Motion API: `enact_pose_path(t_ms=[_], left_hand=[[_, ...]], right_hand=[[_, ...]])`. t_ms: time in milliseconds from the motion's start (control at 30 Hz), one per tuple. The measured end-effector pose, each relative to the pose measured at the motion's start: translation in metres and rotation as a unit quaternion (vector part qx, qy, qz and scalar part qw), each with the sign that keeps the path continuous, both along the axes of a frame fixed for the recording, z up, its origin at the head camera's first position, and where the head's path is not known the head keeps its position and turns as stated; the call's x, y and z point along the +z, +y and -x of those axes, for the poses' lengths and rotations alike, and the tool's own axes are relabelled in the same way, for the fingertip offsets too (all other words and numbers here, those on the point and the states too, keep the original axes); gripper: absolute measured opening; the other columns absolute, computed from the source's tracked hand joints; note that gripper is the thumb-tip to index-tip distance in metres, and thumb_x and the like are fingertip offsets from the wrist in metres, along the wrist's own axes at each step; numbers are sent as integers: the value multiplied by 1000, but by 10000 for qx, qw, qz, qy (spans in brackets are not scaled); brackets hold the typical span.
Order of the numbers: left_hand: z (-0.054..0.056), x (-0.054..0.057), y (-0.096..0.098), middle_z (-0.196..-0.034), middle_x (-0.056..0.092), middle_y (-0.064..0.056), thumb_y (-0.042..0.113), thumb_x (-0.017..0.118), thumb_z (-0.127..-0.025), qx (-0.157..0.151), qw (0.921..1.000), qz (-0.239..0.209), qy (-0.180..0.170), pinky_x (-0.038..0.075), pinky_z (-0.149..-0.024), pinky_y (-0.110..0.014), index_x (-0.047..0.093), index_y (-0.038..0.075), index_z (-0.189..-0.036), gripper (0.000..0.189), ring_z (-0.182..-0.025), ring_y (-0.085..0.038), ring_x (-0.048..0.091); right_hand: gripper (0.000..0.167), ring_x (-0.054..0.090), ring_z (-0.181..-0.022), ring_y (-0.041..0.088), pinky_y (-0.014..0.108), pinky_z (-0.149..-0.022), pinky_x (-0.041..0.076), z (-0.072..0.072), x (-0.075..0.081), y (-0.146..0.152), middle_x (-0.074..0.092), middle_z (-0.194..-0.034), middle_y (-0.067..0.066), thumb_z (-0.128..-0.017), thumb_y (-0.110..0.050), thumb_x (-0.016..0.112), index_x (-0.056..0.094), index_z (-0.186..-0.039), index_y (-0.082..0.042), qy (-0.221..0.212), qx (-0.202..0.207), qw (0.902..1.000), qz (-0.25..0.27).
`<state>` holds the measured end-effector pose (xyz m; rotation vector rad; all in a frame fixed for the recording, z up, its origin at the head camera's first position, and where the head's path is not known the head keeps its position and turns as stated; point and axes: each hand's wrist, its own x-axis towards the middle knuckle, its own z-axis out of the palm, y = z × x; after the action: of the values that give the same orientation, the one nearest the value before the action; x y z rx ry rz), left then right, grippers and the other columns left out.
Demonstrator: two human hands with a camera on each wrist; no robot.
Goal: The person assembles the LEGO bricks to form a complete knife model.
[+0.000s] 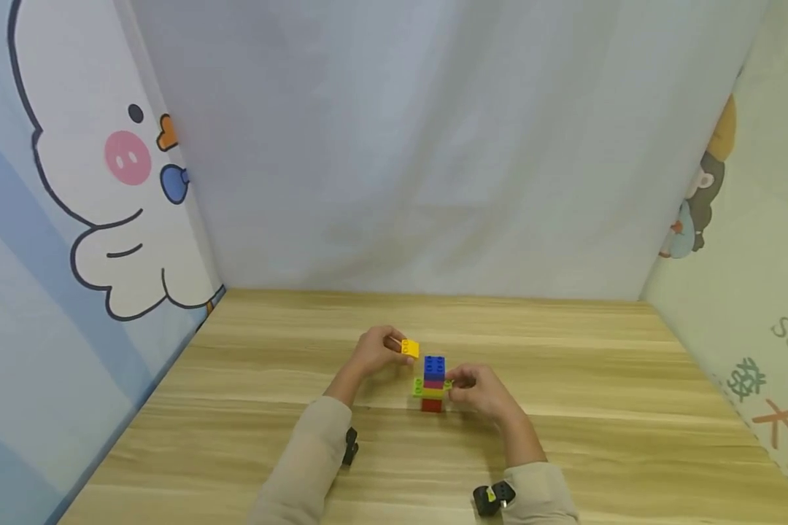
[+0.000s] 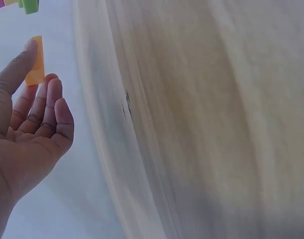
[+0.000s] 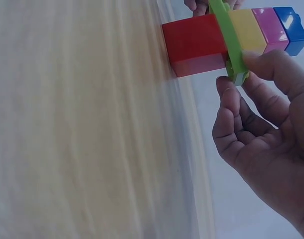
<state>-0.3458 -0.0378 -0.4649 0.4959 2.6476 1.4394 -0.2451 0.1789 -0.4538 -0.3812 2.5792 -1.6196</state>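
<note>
A tower of toy building bricks stands upright on the table (image 1: pixel 394 467). From the bottom it has a red brick (image 3: pixel 197 45), a wide light-green brick (image 3: pixel 230 37) jutting out on both sides, a yellow brick (image 3: pixel 246 27), a pink brick (image 3: pixel 269 25) and a studded blue brick (image 1: pixel 435 367). At the tower's right side, my right hand (image 1: pixel 482 390) pinches the green brick's end between thumb and fingers. My left hand (image 1: pixel 376 351) holds a loose yellow brick (image 1: pixel 410 348) by thumb and fingertips, beyond and left of the tower, apart from it.
A pale curtain (image 1: pixel 433 146) hangs behind the table's far edge. Cartoon-printed walls flank it, with a white figure (image 1: pixel 98 146) on the left. Black wrist devices sit at both cuffs, such as the right one (image 1: pixel 492 499).
</note>
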Motion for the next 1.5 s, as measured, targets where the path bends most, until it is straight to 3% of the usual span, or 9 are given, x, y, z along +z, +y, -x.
enact_pose_path(t_ms=[133,367,600,933,1500], left_hand=[[-5,4,0,-86,62,-6,14,81,-72,-52,10000,33,65,50,-72,-32,63,1,-99,35,-80,-20,58],[-11,1,-5,-85,61,-5,16,79,-75,-159,9995,21,272,50,-68,-30,63,1,-100,33,-78,-19,57],[-24,-2,-14,-88,61,-4,18,81,-73,-187,9996,4,208,50,-72,-32,63,2,-97,34,-81,-20,58],[-27,-4,-17,-87,60,-3,20,79,-75,-114,9991,-346,208,51,-68,-29,63,3,-100,34,-78,-18,56],[-39,8,-18,-91,62,-2,27,78,-76,-118,9985,-366,383,50,-71,-30,64,5,-108,41,-80,-17,58]], right_hand=[[24,56,-82,20,35,-73,48,9,-13,6,63,-89,8,-80,1,66,63,-103,8,49,-78,9999,-54],[23,56,-82,19,34,-74,48,11,-16,5,62,-88,6,-79,0,67,64,-102,5,27,-203,9998,-59],[23,55,-81,18,34,-71,48,8,-22,2,62,-88,5,-80,1,66,63,-102,6,-42,-180,9998,28],[23,55,-83,20,34,-74,48,7,-16,2,62,-90,8,-81,1,64,63,-104,5,-56,-128,9999,-40],[24,55,-81,19,31,-70,48,13,-18,3,62,-88,6,-79,0,66,64,-101,6,-6,-88,9999,-57]])
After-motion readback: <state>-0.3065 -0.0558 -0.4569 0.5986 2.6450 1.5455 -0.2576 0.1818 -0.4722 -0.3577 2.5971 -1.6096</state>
